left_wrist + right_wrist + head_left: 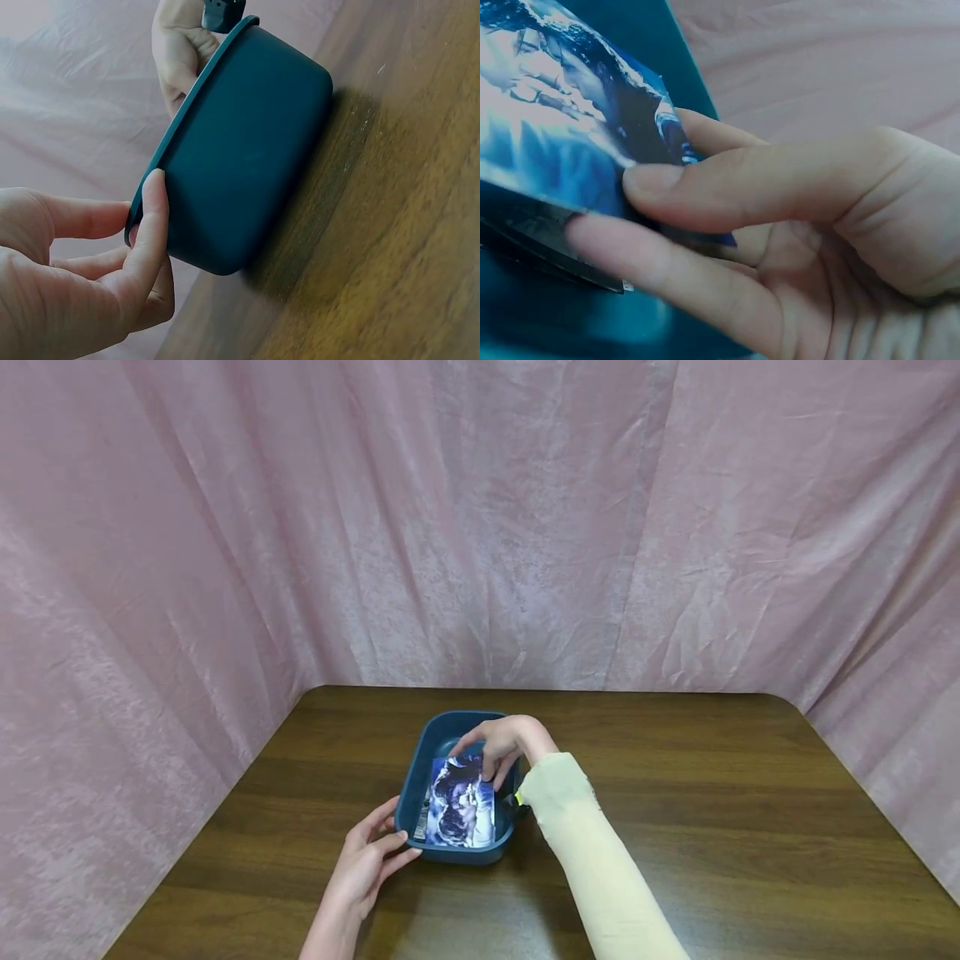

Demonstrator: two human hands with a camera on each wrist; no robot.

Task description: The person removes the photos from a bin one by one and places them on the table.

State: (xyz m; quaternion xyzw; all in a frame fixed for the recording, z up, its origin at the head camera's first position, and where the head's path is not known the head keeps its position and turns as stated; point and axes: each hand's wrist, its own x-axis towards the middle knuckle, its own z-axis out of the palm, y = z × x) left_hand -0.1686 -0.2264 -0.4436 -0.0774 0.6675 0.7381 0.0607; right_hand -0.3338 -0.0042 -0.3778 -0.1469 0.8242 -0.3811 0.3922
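Note:
A dark blue-green plastic tub (455,855) with rounded corners sits on the wooden table. My left hand (365,857) pinches its rim at the near left corner, fingers along the outer wall (240,142). Inside the tub, my right hand (504,747) reaches in from the right and pinches the edge of a glossy picture card (461,802) with a blue, white and purple print. The right thumb lies on the printed face (577,112), with fingers beneath. Under the card shows the edge of another dark flat item (551,251), mostly hidden.
The brown wooden table (690,793) spreads around the tub on all sides. Pink velvet-like curtains (525,527) hang behind the far edge and along both sides. A pale yellow sleeve (592,852) covers the right forearm, next to the tub's right wall.

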